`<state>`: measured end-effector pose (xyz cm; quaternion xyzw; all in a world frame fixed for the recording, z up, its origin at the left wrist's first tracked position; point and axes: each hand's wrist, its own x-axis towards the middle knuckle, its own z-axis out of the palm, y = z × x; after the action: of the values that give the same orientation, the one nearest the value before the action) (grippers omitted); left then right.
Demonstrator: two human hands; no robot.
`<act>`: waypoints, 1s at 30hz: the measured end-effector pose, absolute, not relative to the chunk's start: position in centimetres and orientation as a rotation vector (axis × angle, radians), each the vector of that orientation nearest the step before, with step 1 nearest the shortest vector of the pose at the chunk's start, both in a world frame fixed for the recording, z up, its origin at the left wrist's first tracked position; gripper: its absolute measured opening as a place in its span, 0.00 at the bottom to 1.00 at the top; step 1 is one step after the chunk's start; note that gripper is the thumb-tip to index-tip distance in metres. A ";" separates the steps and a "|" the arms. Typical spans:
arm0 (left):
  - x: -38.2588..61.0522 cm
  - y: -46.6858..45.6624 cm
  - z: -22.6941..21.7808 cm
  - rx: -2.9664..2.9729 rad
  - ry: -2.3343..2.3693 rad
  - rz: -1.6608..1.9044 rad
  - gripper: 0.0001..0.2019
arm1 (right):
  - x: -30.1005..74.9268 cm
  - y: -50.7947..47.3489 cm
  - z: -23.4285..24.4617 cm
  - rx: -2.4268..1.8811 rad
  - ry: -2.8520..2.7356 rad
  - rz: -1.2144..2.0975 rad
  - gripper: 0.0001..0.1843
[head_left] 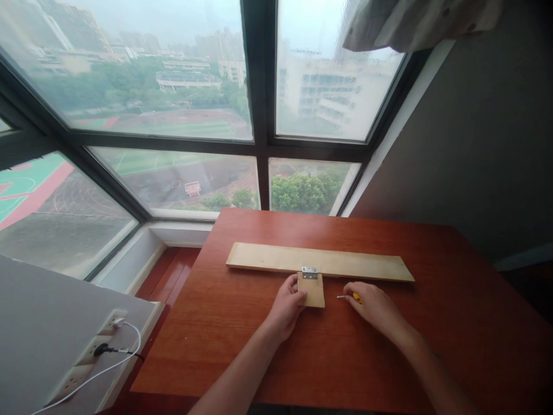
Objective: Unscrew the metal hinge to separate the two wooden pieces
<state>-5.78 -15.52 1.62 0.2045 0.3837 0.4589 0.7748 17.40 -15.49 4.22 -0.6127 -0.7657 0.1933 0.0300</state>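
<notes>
My left hand point(290, 302) grips the left edge of a small square wooden piece point(313, 293), thumb on top. A metal hinge point(310, 273) lies across that piece's far edge and the near edge of a long wooden board point(276, 258). The board rests flat on the reddish-brown table point(216, 334). To the right of the small piece, my right hand point(369, 301) is closed around a screwdriver with a yellow handle point(356, 298). Its metal shaft points left, apart from the hinge. Most of the handle is hidden by my fingers.
Large windows point(259, 144) stand beyond the table's far edge. On the low wall at left, a socket strip point(88, 350) holds plugs with a white cable point(139, 340) and a black one. A curtain point(415, 23) hangs at upper right.
</notes>
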 end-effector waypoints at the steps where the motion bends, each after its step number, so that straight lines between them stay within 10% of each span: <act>1: -5.8 -15.5 1.6 0.439 0.820 0.991 0.23 | 17.6 -15.7 3.9 -1.875 -2.358 0.612 0.08; 30: -5.3 -15.7 1.5 0.438 0.779 0.976 0.24 | 14.3 -15.1 15.4 -1.321 -1.575 0.620 0.09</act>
<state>-5.26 -15.65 1.51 0.2033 0.3618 0.4530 0.7890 14.27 -15.08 15.40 -0.5406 -0.6449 0.2539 0.4769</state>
